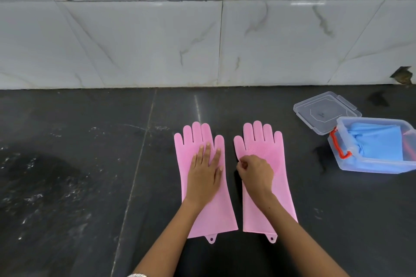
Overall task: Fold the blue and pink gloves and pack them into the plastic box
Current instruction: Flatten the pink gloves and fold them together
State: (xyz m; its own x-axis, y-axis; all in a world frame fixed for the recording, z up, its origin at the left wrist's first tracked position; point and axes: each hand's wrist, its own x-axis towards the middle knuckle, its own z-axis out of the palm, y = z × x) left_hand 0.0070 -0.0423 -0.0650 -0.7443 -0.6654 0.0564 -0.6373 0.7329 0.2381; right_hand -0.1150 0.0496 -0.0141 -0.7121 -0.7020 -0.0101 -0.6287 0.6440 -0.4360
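Two pink gloves lie flat side by side on the dark counter, fingers pointing to the wall. My left hand (206,171) rests flat with straight fingers on the palm of the left pink glove (198,213). My right hand (255,172) has curled fingers and pinches the inner edge of the right pink glove (265,141) near its thumb. The clear plastic box (351,162) with a red handle stands at the right, and the folded blue gloves (378,141) lie inside it.
The box's clear lid (324,110) lies on the counter behind the box. A marble-tiled wall (202,47) rises at the back of the dark stone counter (78,175). A chipped hole (403,75) shows in the wall at the far right.
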